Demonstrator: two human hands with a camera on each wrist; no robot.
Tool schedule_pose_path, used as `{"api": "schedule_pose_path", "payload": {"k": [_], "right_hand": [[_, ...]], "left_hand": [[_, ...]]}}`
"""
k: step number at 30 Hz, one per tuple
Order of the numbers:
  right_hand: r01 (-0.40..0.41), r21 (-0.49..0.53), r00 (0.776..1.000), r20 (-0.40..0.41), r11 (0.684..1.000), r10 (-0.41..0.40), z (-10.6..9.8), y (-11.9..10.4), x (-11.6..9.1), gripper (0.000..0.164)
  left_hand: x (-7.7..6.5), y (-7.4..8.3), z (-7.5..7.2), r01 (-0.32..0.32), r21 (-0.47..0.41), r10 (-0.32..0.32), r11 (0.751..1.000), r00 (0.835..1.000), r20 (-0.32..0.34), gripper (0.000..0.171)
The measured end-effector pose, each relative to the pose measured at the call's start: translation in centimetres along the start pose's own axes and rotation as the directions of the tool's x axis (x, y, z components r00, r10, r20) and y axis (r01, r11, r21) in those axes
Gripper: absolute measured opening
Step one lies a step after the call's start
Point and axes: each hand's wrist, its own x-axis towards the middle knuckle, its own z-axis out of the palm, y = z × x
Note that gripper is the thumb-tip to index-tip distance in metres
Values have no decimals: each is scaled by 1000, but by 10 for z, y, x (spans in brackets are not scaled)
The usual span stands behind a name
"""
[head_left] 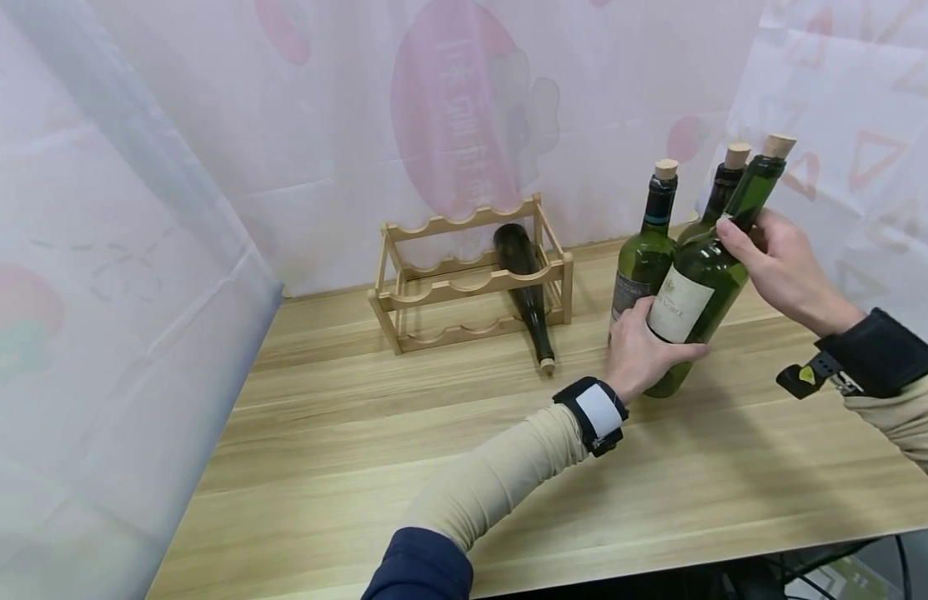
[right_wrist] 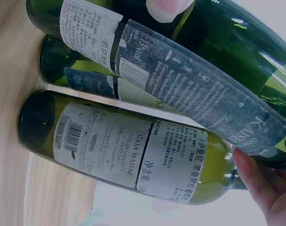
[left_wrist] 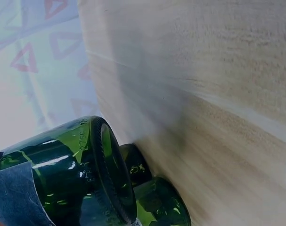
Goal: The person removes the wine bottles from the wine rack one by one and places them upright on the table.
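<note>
A green wine bottle with a cream label and a cork leans to the right between both hands. My left hand grips its lower body, thumb across the front. My right hand holds it near the shoulder and neck, its thumb on the near side. In the left wrist view the bottle's base is raised off the table. Behind it stand two more corked wine bottles, one at the left and one partly hidden. In the right wrist view the held bottle's dark back label shows.
A wooden wine rack stands at the back of the table. One dark corked bottle lies in its right end, neck tilted down toward the front. A printed white curtain surrounds the table. Cables hang beneath the front edge.
</note>
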Motion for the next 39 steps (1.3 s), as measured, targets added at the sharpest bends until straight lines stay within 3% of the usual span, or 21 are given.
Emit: {"api": "schedule_pose_path", "payload": {"k": [9,16,29,39], "right_hand": [[-14,0,1000,-5,1000,14,-3,7,0,20],[-23,-17,1000,1,1000,23,-6,11,-1,27],[-34,-43,999,-11,998,33,-11,17,-3,27],[-38,-53,999,-38,998,36,-12,21,-7,23]], "left_hand": [[3,0,8,-13,-15,13,1000,1000,5,70],[3,1,15,-17,-16,17,1000,1000,1,69],[5,3,25,14,-9,-14,1000,1000,6,69],[5,3,31,-1,-11,1,1000,1000,6,70]]}}
